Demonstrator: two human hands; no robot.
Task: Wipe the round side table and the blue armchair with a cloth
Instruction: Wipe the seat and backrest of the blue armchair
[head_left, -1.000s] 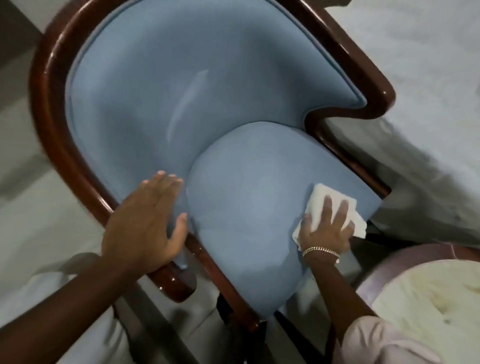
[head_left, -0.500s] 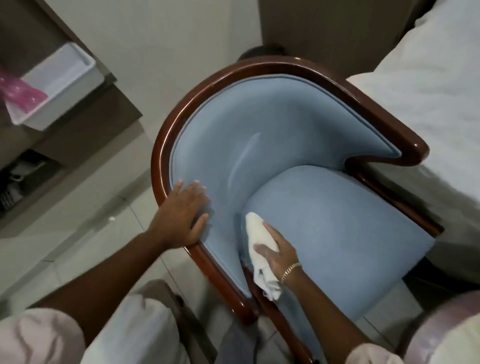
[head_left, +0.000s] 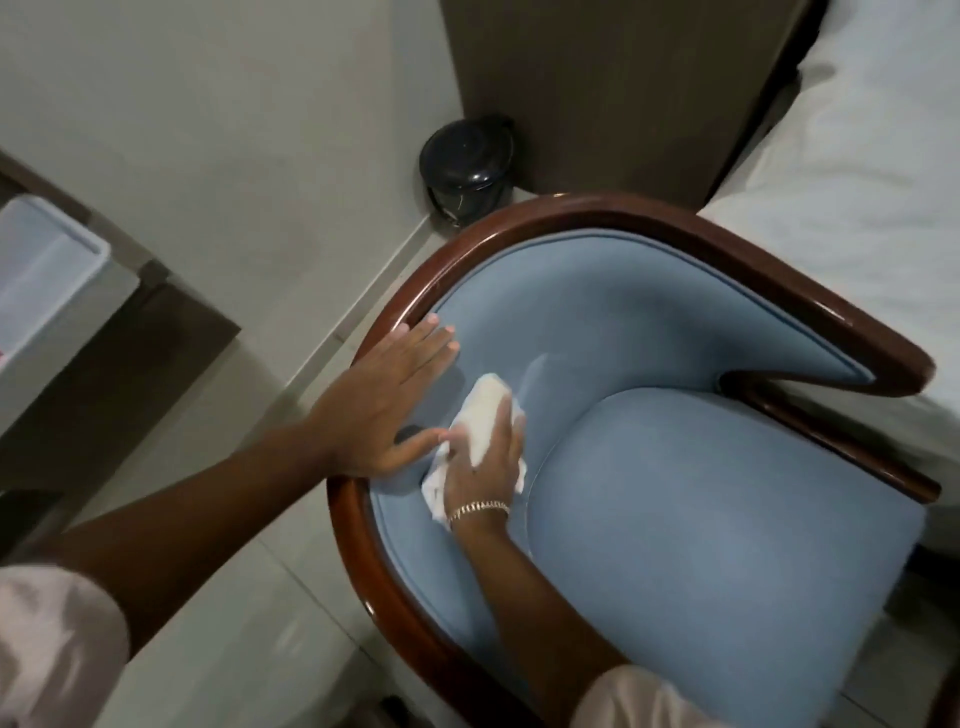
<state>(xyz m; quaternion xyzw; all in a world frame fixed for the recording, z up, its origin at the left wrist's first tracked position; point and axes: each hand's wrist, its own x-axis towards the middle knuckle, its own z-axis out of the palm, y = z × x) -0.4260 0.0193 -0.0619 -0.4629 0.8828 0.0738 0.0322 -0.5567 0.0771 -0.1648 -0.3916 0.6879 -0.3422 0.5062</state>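
Observation:
The blue armchair (head_left: 701, 519) fills the lower right of the head view, with a glossy dark wood frame around its curved back and arms. My right hand (head_left: 485, 462) presses a white cloth (head_left: 483, 415) against the inner left side of the backrest, beside the seat cushion. My left hand (head_left: 387, 400) lies flat with fingers spread on the chair's left arm, across the wood rim and the blue padding, just left of the cloth. The round side table is out of view.
A small black lidded bin (head_left: 467, 166) stands on the floor behind the chair, next to a dark wood panel (head_left: 613, 93). A bed with white sheets (head_left: 857, 208) is at the right. A white tray (head_left: 41, 280) sits on a dark shelf at the left.
My right hand has carried the cloth from the seat's front edge across to the inner left side and up the backrest. My left hand slid further along the left arm. The view shifted.

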